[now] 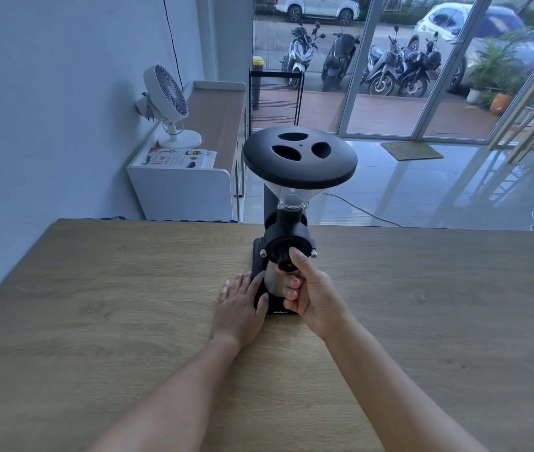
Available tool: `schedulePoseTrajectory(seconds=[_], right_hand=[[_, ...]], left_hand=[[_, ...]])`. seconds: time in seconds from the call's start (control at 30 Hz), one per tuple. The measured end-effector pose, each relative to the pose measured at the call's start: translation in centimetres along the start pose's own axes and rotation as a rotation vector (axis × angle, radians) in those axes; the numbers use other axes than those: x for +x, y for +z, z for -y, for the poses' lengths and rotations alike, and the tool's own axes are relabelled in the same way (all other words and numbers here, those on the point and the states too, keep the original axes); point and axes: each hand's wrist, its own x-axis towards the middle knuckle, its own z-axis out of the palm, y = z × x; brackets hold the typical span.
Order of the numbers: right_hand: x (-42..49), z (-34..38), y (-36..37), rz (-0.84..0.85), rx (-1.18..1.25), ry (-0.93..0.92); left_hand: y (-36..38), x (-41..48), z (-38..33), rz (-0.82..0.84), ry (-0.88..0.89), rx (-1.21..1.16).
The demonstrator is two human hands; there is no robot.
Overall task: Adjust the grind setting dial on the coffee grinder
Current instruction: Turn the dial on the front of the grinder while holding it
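Our right hand (308,290) pinches the small black dial (285,261) on the front face of the coffee grinder (286,236): the thumb lies over its top right edge and the curled fingers close in from below, so the hand is clamped on the knob. Those fingers cover part of the shiny metal cup (273,280) that stands under the dial on the grinder's base. Our left hand (241,305) lies flat and spread on the wooden table (96,305), its thumb and the side of the palm pressed against the left edge of the black base; it grasps nothing.

The grinder stands upright near the far edge of the table, roughly at its middle. Two silver screws flank the round grinding head, one on each side of the dial. Above rises a clear funnel-shaped hopper (291,195) capped by a wide black lid (299,158) with three openings, which overhangs the body and hides what lies straight behind it.

The table around the grinder holds only our forearms. Beyond the far edge, to the left, a white cabinet (180,190) stands against the wall with a white fan (169,99) and a book (177,157) on top. A black wire rack (275,96) stands before the glass doors (389,76), and motorbikes (357,60) and cars are parked outside.
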Motion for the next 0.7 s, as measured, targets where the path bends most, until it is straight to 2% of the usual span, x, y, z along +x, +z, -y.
schedulePoseTrajectory(seconds=[0.5,0.7], right_hand=[[0.04,-0.02,0.09,-0.034,-0.021,-0.008],[-0.28,-0.09,0.09,0.027,0.002,0.028]], left_hand=[[0.15,0.14,0.14,-0.001,-0.001,-0.009],[0.24,0.16,0.21,0.000,-0.003,-0.014]])
